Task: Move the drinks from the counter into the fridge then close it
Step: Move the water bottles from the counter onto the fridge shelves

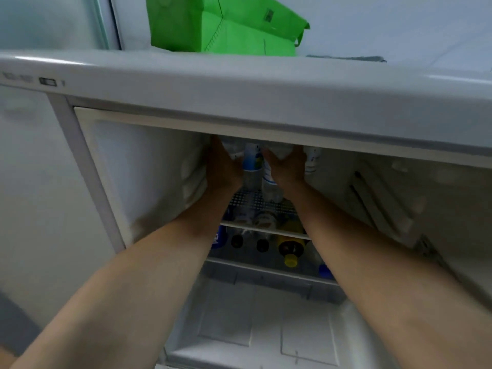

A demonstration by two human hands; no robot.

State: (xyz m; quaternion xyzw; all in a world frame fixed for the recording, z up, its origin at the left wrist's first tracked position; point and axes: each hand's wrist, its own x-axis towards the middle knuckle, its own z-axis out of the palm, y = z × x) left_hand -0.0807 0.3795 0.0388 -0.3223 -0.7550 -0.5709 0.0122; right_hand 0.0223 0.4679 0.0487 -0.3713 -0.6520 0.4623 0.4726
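Observation:
Both my arms reach deep into the open fridge (266,102). My left hand (223,166) grips a clear plastic bottle (234,150) at the left of the upper wire shelf (255,202). My right hand (288,167) grips another clear bottle (279,151) to the right. Between the hands stands a bottle with a blue and white label (251,163), and another labelled bottle (312,161) stands right of my right hand. The fridge's top edge hides the bottle tops and my fingertips.
On the lower shelf lie a yellow-capped bottle (290,249), dark-capped bottles (237,241) and a blue can (219,237). A white crisper drawer (253,315) fills the bottom. A green bag (223,25) sits on the fridge top. The left inner wall (149,166) is close to my left arm.

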